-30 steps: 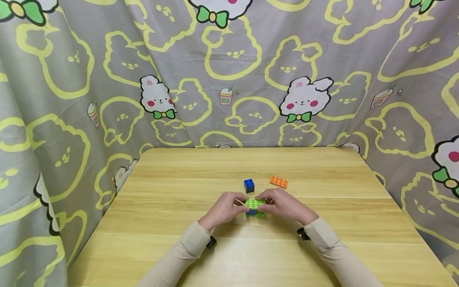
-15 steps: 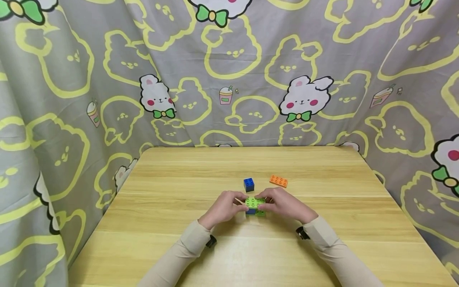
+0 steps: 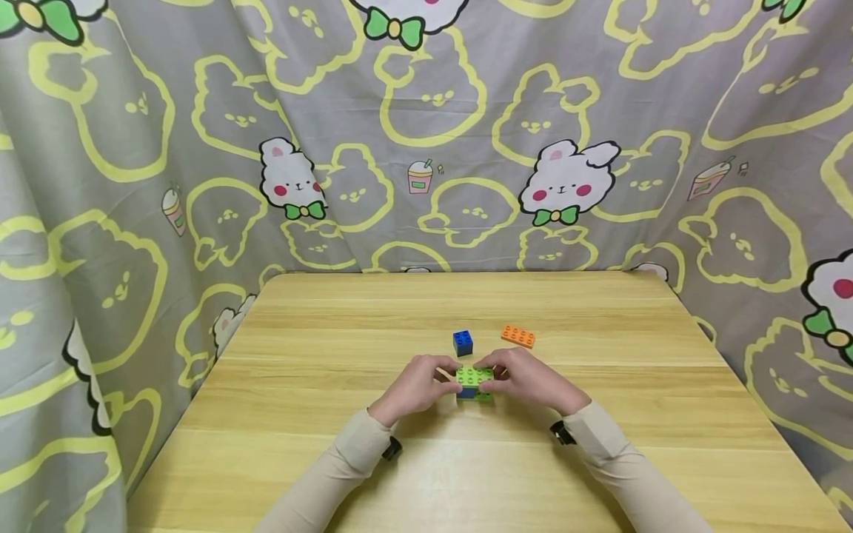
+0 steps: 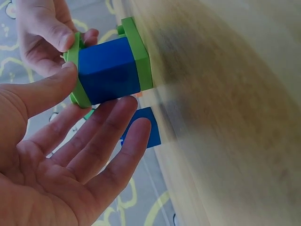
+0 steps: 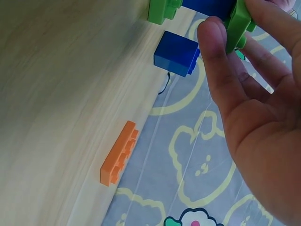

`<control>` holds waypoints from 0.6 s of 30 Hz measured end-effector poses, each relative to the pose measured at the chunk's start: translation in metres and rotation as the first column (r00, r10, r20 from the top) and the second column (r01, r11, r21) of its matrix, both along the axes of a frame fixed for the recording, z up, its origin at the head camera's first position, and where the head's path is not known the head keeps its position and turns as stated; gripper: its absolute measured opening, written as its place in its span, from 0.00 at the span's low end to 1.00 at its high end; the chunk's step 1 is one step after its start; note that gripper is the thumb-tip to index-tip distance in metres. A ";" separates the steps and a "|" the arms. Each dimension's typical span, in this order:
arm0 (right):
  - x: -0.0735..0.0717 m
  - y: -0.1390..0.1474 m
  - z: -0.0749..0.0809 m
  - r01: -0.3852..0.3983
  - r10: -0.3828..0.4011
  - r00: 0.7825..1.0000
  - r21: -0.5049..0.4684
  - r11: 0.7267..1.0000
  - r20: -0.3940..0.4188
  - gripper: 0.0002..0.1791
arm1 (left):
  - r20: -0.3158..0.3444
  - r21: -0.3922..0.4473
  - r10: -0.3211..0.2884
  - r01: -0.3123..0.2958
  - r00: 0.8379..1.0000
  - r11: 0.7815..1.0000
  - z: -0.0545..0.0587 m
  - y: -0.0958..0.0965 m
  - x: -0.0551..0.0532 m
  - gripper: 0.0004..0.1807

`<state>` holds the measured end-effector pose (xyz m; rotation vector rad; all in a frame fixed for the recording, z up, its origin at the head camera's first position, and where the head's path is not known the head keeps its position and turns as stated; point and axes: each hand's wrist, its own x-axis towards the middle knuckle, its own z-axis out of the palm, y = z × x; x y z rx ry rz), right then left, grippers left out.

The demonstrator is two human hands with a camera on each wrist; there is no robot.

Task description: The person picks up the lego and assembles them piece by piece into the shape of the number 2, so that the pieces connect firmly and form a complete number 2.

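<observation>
A flat light-green brick (image 3: 471, 376) tops a small stack, with a blue brick (image 4: 109, 70) under its left part and a second flat green brick (image 4: 137, 54) at the bottom on the table. My left hand (image 3: 417, 386) pinches the top green brick's left end between thumb and fingers. From the other side my right hand (image 3: 523, 379) pinches its right end. In the left wrist view, the left thumb lies on the top brick's edge and the other fingers spread beside the blue one. Below the top brick's right part, a gap shows over the bottom brick's studs.
Behind the stack stands a separate blue brick (image 3: 463, 343) with studs up. A flat orange brick (image 3: 517, 336) lies to its right. The wooden table (image 3: 320, 326) ends at a patterned curtain (image 3: 466, 111) at the back.
</observation>
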<state>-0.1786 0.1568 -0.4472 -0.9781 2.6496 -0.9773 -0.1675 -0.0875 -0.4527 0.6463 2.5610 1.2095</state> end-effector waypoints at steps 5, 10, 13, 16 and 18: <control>0.001 0.000 0.000 0.000 0.000 1.000 0.005 1.000 0.008 0.19 | -0.005 -0.007 -0.001 0.001 1.000 1.000 0.000 0.000 0.001 0.18; 0.001 0.000 0.000 0.006 -0.006 1.000 0.012 1.000 0.028 0.19 | 0.004 -0.004 -0.003 0.003 1.000 1.000 0.000 0.000 0.002 0.20; 0.001 0.000 -0.001 0.007 -0.007 0.999 0.012 1.000 0.035 0.19 | 0.011 0.002 -0.004 0.004 1.000 1.000 0.000 0.000 0.002 0.20; 0.001 0.000 -0.001 0.020 -0.021 0.999 0.011 1.000 0.050 0.18 | 0.018 0.011 -0.004 0.003 1.000 1.000 0.000 -0.001 0.002 0.20; 0.000 0.001 0.000 0.034 -0.035 0.998 0.004 0.999 0.056 0.18 | 0.020 0.017 -0.004 0.004 1.000 1.000 0.001 -0.002 0.002 0.20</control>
